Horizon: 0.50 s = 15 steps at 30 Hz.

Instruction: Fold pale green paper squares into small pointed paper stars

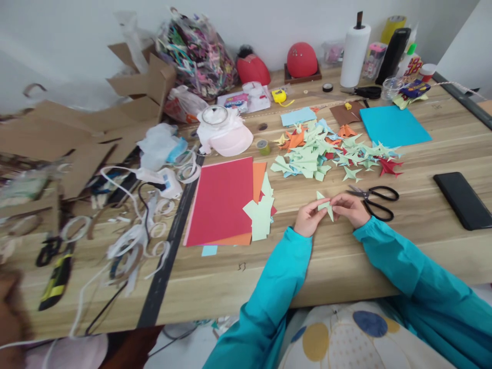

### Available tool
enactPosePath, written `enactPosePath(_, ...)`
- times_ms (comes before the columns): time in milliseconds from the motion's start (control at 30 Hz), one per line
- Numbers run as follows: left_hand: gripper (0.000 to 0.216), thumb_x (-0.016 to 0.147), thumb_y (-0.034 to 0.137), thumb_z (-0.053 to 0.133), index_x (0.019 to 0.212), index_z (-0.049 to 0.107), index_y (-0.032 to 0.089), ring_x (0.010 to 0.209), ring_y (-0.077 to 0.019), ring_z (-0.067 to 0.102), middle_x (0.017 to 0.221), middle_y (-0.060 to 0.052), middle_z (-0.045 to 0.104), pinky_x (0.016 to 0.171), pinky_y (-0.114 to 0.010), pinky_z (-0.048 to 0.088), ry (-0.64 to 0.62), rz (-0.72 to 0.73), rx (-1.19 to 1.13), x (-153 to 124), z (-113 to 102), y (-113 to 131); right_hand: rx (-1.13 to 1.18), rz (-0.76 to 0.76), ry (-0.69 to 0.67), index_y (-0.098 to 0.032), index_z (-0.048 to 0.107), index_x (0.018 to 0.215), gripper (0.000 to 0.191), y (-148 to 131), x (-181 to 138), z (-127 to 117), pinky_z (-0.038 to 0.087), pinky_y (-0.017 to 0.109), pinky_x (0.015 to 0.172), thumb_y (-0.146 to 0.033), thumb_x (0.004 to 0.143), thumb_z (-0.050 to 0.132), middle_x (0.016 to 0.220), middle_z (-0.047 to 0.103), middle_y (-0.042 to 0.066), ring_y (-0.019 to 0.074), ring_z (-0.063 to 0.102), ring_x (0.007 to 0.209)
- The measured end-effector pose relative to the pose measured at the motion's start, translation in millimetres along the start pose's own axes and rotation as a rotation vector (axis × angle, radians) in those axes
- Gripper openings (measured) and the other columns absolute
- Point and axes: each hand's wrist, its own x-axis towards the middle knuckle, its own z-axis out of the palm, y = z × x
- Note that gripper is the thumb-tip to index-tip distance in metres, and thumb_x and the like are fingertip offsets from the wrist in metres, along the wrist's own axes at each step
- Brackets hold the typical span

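Both my hands meet over the wooden table, pinching one small light-green folded paper piece. My left hand grips its left side and my right hand holds its right side. Both arms wear teal sleeves. Just beyond the hands lies a heap of folded paper shapes, mostly light green with some orange, blue and red ones. Black scissors lie right of my right hand, almost touching it.
Red and orange paper sheets with cut green squares lie to the left. A blue sheet and a black phone lie right. Tape rolls, cardboard and a cutter clutter the left; a paper towel roll stands at the back.
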Motion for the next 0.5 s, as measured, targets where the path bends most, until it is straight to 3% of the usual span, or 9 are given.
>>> enactPosePath(233, 0.032, 0.065, 0.03, 0.07, 0.094, 0.069, 0.017, 0.091, -0.0206, 0.062, 0.102, -0.009, 0.067, 0.081, -0.031, 0.048, 0.026, 0.019, -0.002, 0, 0, -3, -0.007, -0.019, 0.039, -0.017, 0.063, 0.073, 0.021, 0, 0, 0, 0.049, 0.024, 0.044, -0.031, 0.063, 0.074, 0.055, 0.064, -0.001, 0.0112, 0.057, 0.044)
enactPosePath(367, 0.036, 0.063, 0.03, 0.072, 0.096, 0.068, 0.016, 0.089, -0.0198, 0.063, 0.1, -0.009, 0.068, 0.082, -0.031, 0.048, 0.087, 0.004, 0.005, 2, -3, -11, -0.024, -0.051, 0.043, -0.017, 0.063, 0.075, 0.019, 0, -1, 2, 0.049, 0.024, 0.044, -0.03, 0.065, 0.073, 0.056, 0.064, -0.001, 0.0114, 0.057, 0.045)
enactPosePath(500, 0.035, 0.064, 0.03, 0.071, 0.095, 0.069, 0.016, 0.092, -0.0206, 0.062, 0.104, -0.009, 0.066, 0.083, -0.031, 0.048, 0.063, -0.016, 0.045, 3, -5, -10, -0.049, -0.112, 0.013, -0.019, 0.063, 0.081, 0.018, 6, -3, 2, 0.051, 0.025, 0.049, -0.028, 0.068, 0.071, 0.066, 0.066, 0.001, 0.0128, 0.061, 0.054)
